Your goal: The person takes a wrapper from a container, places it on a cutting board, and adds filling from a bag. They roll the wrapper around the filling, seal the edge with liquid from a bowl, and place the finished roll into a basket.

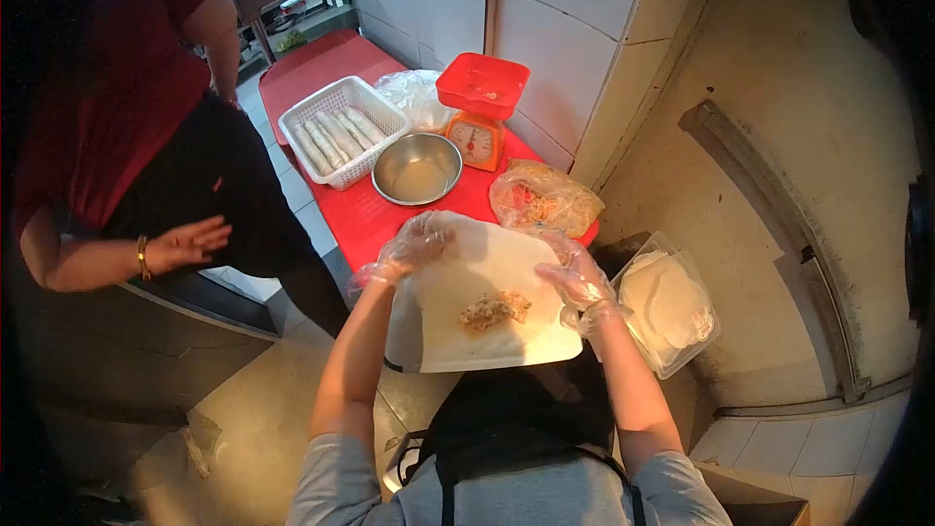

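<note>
A white board (pixel 565 341) rests across my lap with a thin pale wrapper sheet (pixel 438 317) spread on it. A small mound of chunky light-brown filling (pixel 495 311) lies on the sheet. My left hand (pixel 417 245), in a clear plastic glove, is over the board's upper left side with its fingers stretched out. At the right side, my right hand (pixel 575 278) is also gloved, its thumb and fingers apart. Whether either hand touches the sheet's edge is hard to make out. Neither hand visibly holds anything.
Ahead, the red table (pixel 355 224) carries a white basket (pixel 394 127) of several rolls, a steel bowl (pixel 417 170), an orange scale (pixel 475 141) and a bag of filling (pixel 545 197). Round wrappers (pixel 667 297) sit in a clear tub at right. Another person (pixel 146 136) stands at left.
</note>
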The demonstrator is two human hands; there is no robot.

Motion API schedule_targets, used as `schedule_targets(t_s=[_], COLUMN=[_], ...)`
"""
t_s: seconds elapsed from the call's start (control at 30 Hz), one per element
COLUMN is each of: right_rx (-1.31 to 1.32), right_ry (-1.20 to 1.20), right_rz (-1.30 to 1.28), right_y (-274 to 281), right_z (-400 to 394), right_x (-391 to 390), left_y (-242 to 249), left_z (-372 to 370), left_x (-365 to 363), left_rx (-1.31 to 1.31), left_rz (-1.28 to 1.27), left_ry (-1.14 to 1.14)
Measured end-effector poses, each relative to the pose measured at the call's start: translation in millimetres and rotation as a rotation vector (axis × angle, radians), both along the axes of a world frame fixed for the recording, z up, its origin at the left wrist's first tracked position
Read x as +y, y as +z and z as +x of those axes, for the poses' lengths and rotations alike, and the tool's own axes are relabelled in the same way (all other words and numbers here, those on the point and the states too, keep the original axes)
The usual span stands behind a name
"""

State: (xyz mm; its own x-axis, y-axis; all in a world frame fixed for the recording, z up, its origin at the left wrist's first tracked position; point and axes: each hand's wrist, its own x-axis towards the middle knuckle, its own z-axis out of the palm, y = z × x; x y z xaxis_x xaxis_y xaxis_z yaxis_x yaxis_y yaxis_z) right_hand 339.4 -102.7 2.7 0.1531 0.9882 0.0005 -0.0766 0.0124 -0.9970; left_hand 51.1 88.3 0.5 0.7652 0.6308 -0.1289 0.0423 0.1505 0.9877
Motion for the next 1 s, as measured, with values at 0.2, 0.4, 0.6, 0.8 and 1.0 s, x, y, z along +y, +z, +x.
schedule_targets(t_s=[0.2, 0.4, 0.6, 0.8, 1.0], right_rx=[-0.24, -0.506, -0.255, -1.191, -1.106], right_ry=[-0.266, -0.24, -0.174, -0.184, 0.209], right_rz=[0.097, -0.03, -0.209, 0.096, 0.308], right_y=[-28, -10, 22, 56, -2], right_z=[-7, -33, -46, -53, -85], right_x=[-16, -54, -76, -84, -45], left_y=[-99, -14, 1, 50, 21], left_z=[-2, -39, -43, -51, -11], left_x=[19, -112, -136, -151, -161], left_rx=[0.31, 0.292, 0.197, 0.542, 0.259], left_rz=[0.847, 0.0, 0.0, 1.011, 0.916], left_ry=[0.461, 0.385, 0.46, 0.237, -0.019])
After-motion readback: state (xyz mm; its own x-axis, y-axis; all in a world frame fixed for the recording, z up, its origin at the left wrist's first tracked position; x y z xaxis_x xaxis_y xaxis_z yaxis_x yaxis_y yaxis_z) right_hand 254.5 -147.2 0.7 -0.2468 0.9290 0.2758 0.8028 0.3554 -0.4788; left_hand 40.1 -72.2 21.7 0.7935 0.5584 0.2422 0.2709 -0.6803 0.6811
